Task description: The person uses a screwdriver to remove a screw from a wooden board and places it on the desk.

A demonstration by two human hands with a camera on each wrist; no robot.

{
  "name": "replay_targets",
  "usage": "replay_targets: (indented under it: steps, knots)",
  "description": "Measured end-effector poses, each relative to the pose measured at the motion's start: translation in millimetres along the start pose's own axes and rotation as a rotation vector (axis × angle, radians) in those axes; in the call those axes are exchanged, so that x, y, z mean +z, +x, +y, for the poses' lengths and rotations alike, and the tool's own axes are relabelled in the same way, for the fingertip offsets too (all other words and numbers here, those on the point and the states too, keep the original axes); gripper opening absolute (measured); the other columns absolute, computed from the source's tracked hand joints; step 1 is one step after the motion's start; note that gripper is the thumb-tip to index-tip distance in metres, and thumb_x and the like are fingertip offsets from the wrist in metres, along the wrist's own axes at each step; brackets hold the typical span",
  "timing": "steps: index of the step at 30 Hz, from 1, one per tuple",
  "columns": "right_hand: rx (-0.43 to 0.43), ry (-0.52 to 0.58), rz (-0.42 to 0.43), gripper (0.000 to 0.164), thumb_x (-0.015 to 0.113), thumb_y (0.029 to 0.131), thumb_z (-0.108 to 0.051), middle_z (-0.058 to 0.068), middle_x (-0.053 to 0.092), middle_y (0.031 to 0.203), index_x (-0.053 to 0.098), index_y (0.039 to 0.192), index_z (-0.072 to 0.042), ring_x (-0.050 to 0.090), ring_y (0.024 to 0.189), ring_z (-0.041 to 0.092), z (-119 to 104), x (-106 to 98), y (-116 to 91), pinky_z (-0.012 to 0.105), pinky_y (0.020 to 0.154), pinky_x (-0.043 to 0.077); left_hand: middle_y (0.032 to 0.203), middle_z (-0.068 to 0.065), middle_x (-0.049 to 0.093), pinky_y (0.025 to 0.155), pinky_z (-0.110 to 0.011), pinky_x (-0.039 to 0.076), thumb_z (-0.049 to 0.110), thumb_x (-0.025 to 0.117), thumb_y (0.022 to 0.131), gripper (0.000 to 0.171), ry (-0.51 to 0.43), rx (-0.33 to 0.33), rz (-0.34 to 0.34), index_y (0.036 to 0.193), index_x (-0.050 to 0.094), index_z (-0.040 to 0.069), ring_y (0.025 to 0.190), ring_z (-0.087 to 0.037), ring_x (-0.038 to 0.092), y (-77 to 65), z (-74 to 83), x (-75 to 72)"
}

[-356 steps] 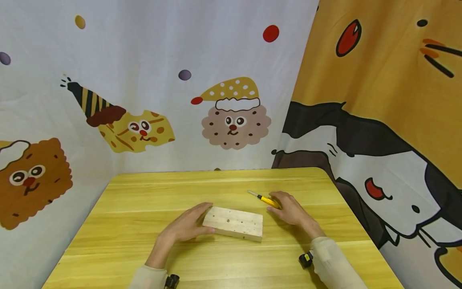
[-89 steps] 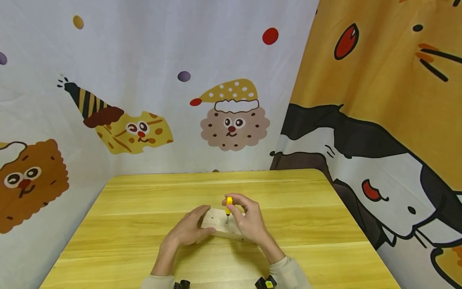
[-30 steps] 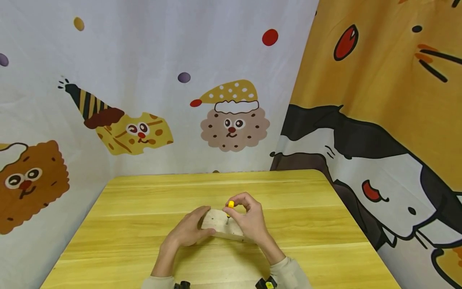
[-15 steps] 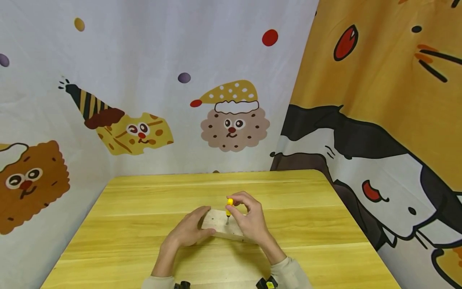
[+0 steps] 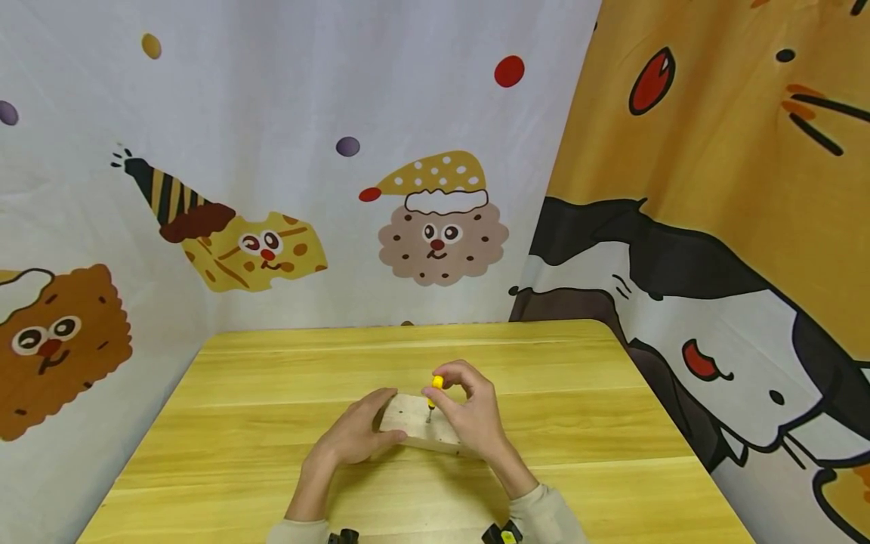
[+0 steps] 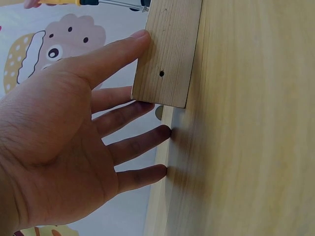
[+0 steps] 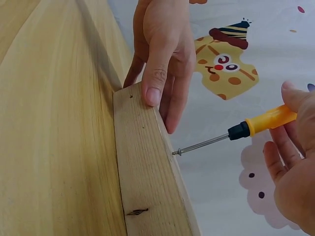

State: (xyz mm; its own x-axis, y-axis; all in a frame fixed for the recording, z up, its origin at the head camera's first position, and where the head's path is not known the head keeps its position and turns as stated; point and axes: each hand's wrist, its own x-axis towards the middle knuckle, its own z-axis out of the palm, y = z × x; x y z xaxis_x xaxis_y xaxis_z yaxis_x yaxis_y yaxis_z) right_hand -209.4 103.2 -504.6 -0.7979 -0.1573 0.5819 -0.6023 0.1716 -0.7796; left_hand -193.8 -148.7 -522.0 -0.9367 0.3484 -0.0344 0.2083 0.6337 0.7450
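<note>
My left hand grips the left end of a pale wooden block, thumb on the near side and fingers behind. The block lies on the table, and a small dark hole shows in its side in the left wrist view. Between thumb and fingers, my right hand pinches the yellow handle of a screwdriver. It stands nearly upright over the block. In the right wrist view its shaft ends at a screw, whose head sits slightly proud of the block's top face. My right hand hides the block's right end.
Beneath everything is a wood-grain table. A white curtain with cartoon prints hangs behind the table, and an orange one on the right. Small black devices are strapped to both wrists.
Earliest, the screwdriver lay flat right of the block by my right hand; now it is held upright on the screw. Lately its handle tilts slightly and the right fingers shift. The left hand stays.
</note>
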Motion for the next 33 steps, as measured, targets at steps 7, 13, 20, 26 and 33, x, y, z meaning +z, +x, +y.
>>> replay_targets:
  steps: [7,13,20,26,33]
  knots:
    - [0.088,-0.012,0.038,0.028,0.093,0.094,-0.008,0.008,0.081,0.107,0.077,0.117,-0.012,0.074,0.096,0.005,-4.9,0.9,-1.3,0.024,0.087,0.063,0.175,-0.027,0.048,0.134,-0.074,0.038,0.036,0.087,0.102,0.084,0.001,0.002,0.003,0.168,0.050,0.002,0.164,-0.053,0.044,-0.2,0.7,0.3]
    - [0.086,-0.003,0.032,0.024,0.091,0.097,-0.009,0.007,0.084,0.107,0.079,0.117,-0.003,0.079,0.097,0.007,-5.3,0.6,-1.1,0.026,0.093,0.065,0.175,-0.026,0.049,0.133,-0.074,0.039,0.037,0.088,0.101,0.084,0.011,0.001,0.009,0.168,0.050,0.002,0.163,-0.053,0.045,0.4,0.7,0.5]
    - [-0.003,0.027,-0.015,0.025,0.081,0.104,-0.004,0.014,0.086,0.114,0.079,0.129,-0.009,0.084,0.101,0.020,-2.4,0.8,0.2,0.028,0.098,0.068,0.176,-0.025,0.048,0.134,-0.074,0.038,0.038,0.087,0.102,0.084,0.007,-0.014,0.001,0.168,0.050,0.003,0.164,-0.052,0.044,0.0,1.2,-0.2]
    - [-0.006,0.031,-0.011,0.025,0.081,0.104,-0.002,0.014,0.085,0.113,0.077,0.127,-0.008,0.083,0.101,0.019,-1.4,1.1,-0.2,0.026,0.097,0.067,0.176,-0.025,0.048,0.134,-0.075,0.038,0.038,0.087,0.102,0.084,-0.003,-0.017,-0.004,0.169,0.050,0.003,0.164,-0.052,0.044,0.1,1.5,-1.0]
    - [0.004,0.008,0.003,0.023,0.088,0.098,-0.007,0.009,0.083,0.109,0.078,0.117,-0.015,0.078,0.100,0.010,-2.7,0.6,-0.4,0.027,0.088,0.066,0.176,-0.025,0.048,0.134,-0.074,0.038,0.037,0.088,0.101,0.084,0.005,-0.013,0.003,0.168,0.050,0.003,0.164,-0.052,0.044,0.7,1.2,-0.3]
